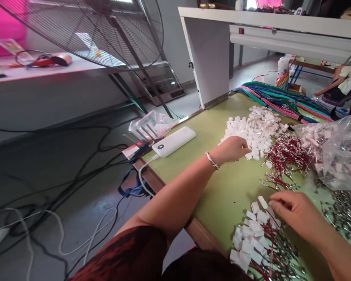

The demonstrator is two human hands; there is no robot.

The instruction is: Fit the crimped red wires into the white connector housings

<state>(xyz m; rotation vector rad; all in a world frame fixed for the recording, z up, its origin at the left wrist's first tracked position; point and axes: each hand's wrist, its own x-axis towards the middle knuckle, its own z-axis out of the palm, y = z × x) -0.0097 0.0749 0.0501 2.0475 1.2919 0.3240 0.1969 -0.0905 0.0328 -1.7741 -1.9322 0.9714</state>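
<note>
My left hand [233,150] is at the near edge of a heap of white plastic connector housings [260,125]. Its fingers are curled together, and whatever they pinch is hidden. Lower right, my right hand [295,212] has thumb and forefinger closed at the end of a white connector housing [262,201], above a nearer pile. That pile mixes white housings [254,230] with short dark red wires [273,242] that have metal ends. Between the hands and to the right lies a bunch of red wires with shiny metal terminals [288,156].
A white power bank [174,141] with a cable plugged in lies at the green table's left edge. Clear plastic bags [339,152] of parts, more metal-ended pieces [346,214] and coloured wire bundles [280,99] lie right and behind. A large fan [105,35] stands left; a person [343,84] sits far right.
</note>
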